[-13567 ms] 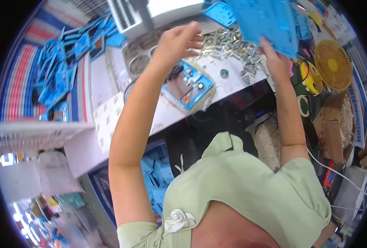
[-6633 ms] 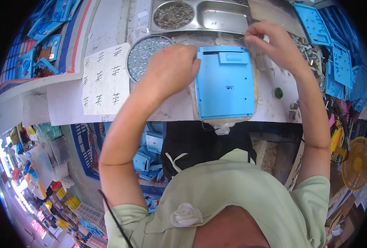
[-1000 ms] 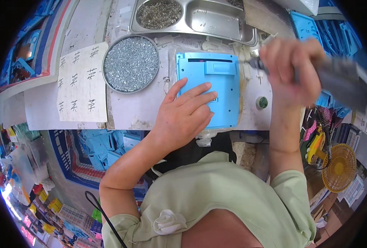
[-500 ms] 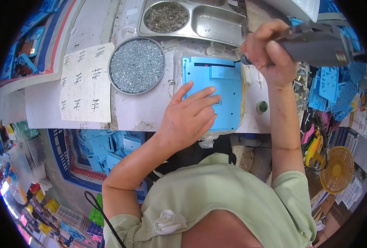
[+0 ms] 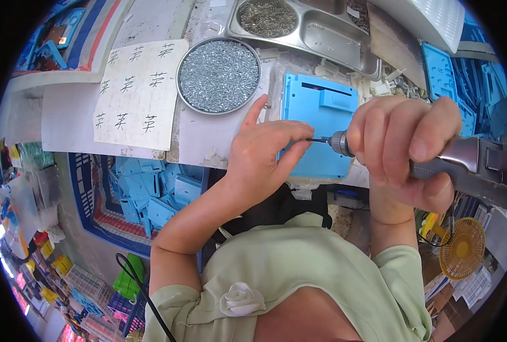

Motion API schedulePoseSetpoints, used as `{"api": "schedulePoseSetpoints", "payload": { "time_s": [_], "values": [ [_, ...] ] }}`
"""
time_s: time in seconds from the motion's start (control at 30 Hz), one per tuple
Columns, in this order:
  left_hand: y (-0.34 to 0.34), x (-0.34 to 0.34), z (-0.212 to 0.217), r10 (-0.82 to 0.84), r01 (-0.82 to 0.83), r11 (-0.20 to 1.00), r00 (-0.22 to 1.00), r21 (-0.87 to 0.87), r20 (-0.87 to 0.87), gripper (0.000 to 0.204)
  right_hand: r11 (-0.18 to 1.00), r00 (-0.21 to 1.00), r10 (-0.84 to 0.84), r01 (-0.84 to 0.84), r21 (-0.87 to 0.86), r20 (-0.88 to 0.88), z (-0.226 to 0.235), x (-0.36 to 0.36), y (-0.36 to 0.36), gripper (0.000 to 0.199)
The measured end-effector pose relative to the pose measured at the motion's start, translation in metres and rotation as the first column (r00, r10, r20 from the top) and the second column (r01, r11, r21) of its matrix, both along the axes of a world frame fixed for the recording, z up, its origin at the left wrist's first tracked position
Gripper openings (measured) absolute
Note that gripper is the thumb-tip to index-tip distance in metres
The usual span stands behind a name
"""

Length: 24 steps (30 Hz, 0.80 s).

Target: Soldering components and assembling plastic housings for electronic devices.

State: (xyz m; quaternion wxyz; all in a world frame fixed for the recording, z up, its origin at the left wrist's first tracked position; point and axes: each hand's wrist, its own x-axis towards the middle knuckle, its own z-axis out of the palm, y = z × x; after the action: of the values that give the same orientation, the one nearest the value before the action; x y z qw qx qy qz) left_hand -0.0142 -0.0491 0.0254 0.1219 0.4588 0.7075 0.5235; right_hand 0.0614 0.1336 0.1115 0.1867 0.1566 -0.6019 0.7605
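My right hand point(image 5: 404, 139) is wrapped round a dark grey electric screwdriver point(image 5: 473, 165), which points left. Its thin bit ends at the fingertips of my left hand point(image 5: 259, 154). There the left thumb and index finger pinch together; whatever is between them is too small to make out. Both hands are over the lower part of a light blue plastic housing point(image 5: 319, 119), which lies flat on the table. A long dark slot and a raised block show near the housing's far edge. Left of it, small silver screws point(image 5: 219, 74) fill a round metal dish.
Behind the housing stands a steel compartment tray point(image 5: 299, 43) with small springs in one well. A sheet with handwriting point(image 5: 136, 97) lies at the left. Blue plastic parts point(image 5: 145, 188) fill a crate below the table; more are stacked far right. A yellow fan point(image 5: 461, 248) stands lower right.
The screwdriver has come from the housing's far right corner toward me, its bit now at my left fingertips. My left hand has gone from lying spread on the housing to a pinch.
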Motion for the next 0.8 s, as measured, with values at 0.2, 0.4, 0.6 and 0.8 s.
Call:
{"api": "schedulePoseSetpoints", "payload": {
  "time_s": [0.2, 0.4, 0.6, 0.8],
  "values": [
    [-0.002, -0.024, 0.0, 0.024, -0.012, 0.999, 0.951, 0.042, -0.307, 0.025, 1.0, 1.0, 0.023, -0.023, 0.004, -0.021, -0.002, -0.022, -0.004, 0.027],
    [-0.021, -0.098, -0.024, 0.183, -0.41, 0.857, 0.807, -0.31, -0.561, 0.012, 0.988, 0.986, -0.15, 0.147, -0.035, -0.072, -0.039, -0.066, 0.017, 0.022],
    [-0.022, -0.1, -0.03, 0.262, -0.408, 0.886, 0.832, -0.22, -0.488, 0.005, 0.995, 0.994, -0.098, 0.098, 0.0, -0.037, -0.056, -0.075, 0.02, 0.016],
    [-0.012, -0.1, -0.033, 0.262, -0.435, 0.878, 0.786, -0.198, -0.56, 0.012, 0.995, 0.995, -0.104, 0.104, 0.01, 0.011, -0.064, -0.085, 0.015, 0.008]
  ]
}}
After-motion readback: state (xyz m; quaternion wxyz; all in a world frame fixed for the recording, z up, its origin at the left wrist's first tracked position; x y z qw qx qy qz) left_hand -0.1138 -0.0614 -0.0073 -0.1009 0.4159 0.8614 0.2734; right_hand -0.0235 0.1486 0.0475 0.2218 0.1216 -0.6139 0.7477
